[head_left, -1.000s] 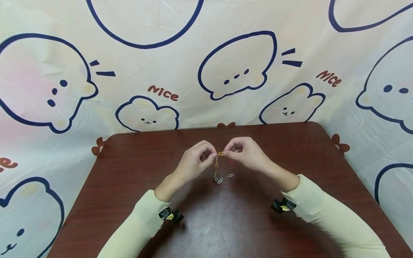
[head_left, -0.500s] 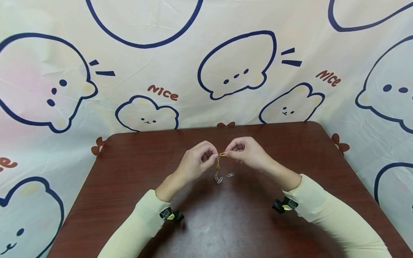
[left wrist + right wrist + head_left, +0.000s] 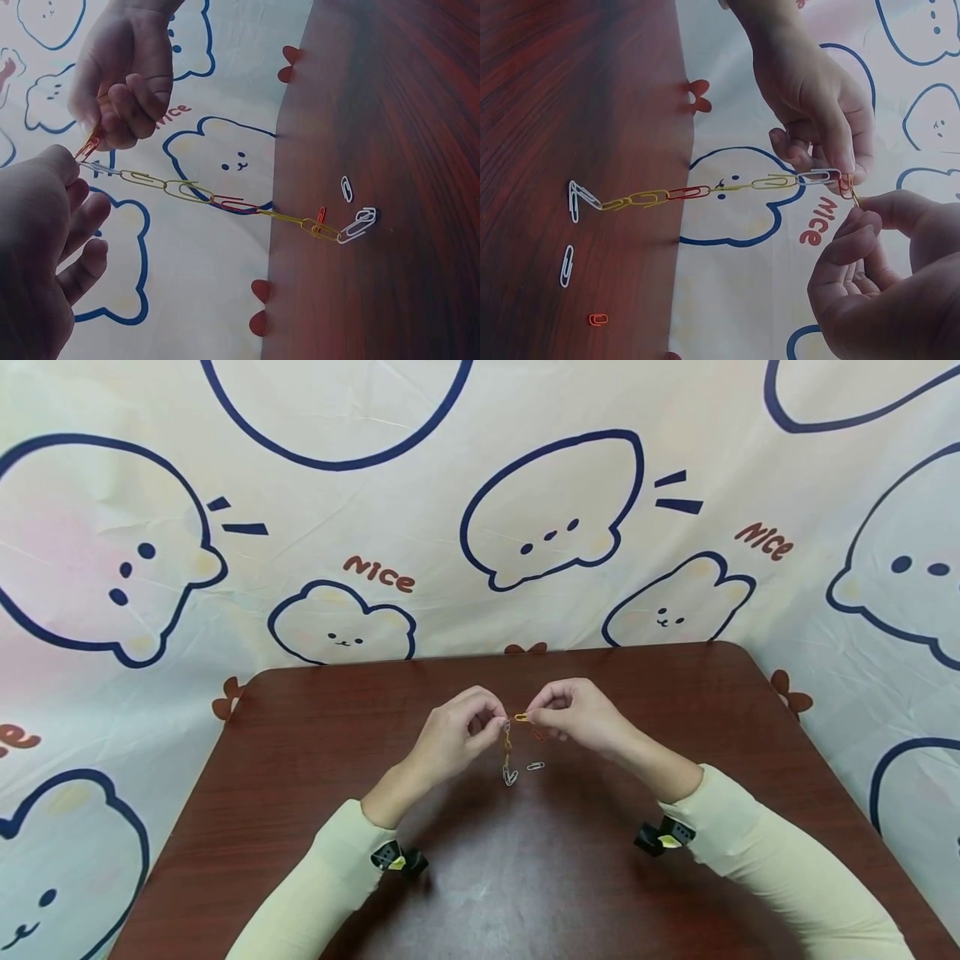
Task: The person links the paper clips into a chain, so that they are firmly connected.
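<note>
My left hand (image 3: 457, 727) pinches the top of a paper clip chain between thumb and fingertips. At that end sits a red paper clip (image 3: 845, 185), partly covered by the fingers, followed by a white clip (image 3: 819, 177). Facing it, my right hand (image 3: 573, 714) pinches a yellow paper clip (image 3: 521, 717), which meets the red one; whether they are linked I cannot tell. From the left fingertips the chain hangs down through yellow clips (image 3: 774, 181) and a red clip (image 3: 688, 193). Its lowest white clips (image 3: 511, 777) lie against the table.
On the brown table (image 3: 360, 718), near the chain's foot, lie a loose white paper clip (image 3: 536, 767) and a loose red paper clip (image 3: 538, 737). A cartoon-printed cloth (image 3: 435, 527) hangs behind the table and along its sides.
My right hand has shifted slightly to the right with the yellow paper clip. The left hand and the hanging chain have moved a little to the right too.
</note>
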`<state>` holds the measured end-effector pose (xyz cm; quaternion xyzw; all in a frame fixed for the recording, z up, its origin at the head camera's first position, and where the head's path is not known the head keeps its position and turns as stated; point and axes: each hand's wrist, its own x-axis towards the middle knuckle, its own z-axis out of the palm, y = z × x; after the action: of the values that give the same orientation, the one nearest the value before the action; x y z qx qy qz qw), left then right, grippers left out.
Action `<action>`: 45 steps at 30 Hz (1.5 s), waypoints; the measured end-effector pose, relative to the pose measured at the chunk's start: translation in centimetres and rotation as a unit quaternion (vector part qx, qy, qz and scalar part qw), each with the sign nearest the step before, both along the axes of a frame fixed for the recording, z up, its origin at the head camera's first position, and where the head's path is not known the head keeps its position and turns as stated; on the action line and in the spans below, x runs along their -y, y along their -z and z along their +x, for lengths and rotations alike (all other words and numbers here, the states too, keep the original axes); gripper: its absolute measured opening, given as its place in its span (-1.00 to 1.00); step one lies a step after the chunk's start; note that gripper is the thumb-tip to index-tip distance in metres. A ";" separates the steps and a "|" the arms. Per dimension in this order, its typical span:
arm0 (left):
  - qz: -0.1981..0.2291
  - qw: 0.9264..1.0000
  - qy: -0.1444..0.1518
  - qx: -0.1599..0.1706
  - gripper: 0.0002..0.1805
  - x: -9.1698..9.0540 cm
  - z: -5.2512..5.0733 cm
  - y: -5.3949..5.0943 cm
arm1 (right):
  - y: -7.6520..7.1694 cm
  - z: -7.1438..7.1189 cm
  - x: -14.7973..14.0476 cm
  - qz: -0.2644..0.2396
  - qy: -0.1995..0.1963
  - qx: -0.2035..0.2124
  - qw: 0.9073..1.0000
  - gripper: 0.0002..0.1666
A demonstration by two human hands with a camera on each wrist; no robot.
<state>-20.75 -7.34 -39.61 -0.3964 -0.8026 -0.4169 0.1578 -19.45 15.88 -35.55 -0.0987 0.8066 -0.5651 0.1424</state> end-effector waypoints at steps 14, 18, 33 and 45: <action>0.010 1.000 -0.015 0.022 -0.91 0.4 0.1 -0.1 | 0.5 0.0 -0.6 0.019 -0.014 -0.018 1.000 -0.83; -0.001 0.999 -0.020 0.029 -0.92 0.4 0.0 0.1 | 0.5 0.1 -0.6 0.017 -0.024 -0.022 0.999 -0.86; -0.009 0.999 0.003 0.047 -0.91 0.5 0.2 -0.1 | -0.2 0.7 0.4 0.028 -0.021 -0.128 0.991 -0.93; 0.001 0.999 -0.001 0.036 -0.94 0.6 0.0 0.0 | -0.1 1.0 0.6 0.010 -0.025 -0.138 0.990 -0.94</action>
<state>-20.74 -7.93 -39.56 -0.3798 -0.8081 -0.4312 0.1294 -18.47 15.24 -35.43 -0.1947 0.8213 -0.5343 0.0444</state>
